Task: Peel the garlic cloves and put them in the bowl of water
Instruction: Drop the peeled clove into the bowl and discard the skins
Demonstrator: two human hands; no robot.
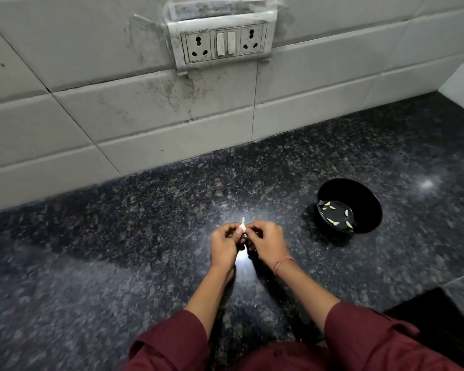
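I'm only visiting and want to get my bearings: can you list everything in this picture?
garlic clove: one, whitish, pinched between both hands
peeled cloves: several, pale, inside the bowl
bowl: one, black, on the counter, right of the hands
counter: one, dark speckled stone, below the wall
wall tiles: many, white and stained, behind the counter
socket panel: one, grimy white, on the wall, with two sockets and two switches
dark object: one, black, bottom right, cannot tell what
wrist thread: one, pinkish, right wrist
sleeves: two, maroon, nearest the camera
left hand: fingers pinching the clove
right hand: fingers pinching the clove
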